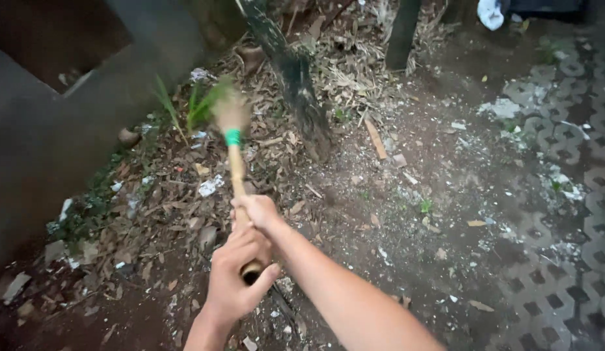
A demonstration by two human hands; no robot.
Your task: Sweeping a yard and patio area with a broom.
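Both my hands grip a bamboo-handled broom [236,170]. My left hand [232,281] wraps the near end of the handle. Just ahead of it, my right hand [258,213] closes around the stick. A green band [232,137] ties the blurred bristle head [228,109], which points away from me over dry leaves [166,208] and litter near a grey wall [62,136].
A dark leaning trunk [296,84] stands just right of the broom head, with another post [403,32] behind it. Bare dirt [413,214] strewn with scraps spreads to the right. Patterned paving blocks [576,260] run along the far right. Small green plants [198,107] grow by the wall.
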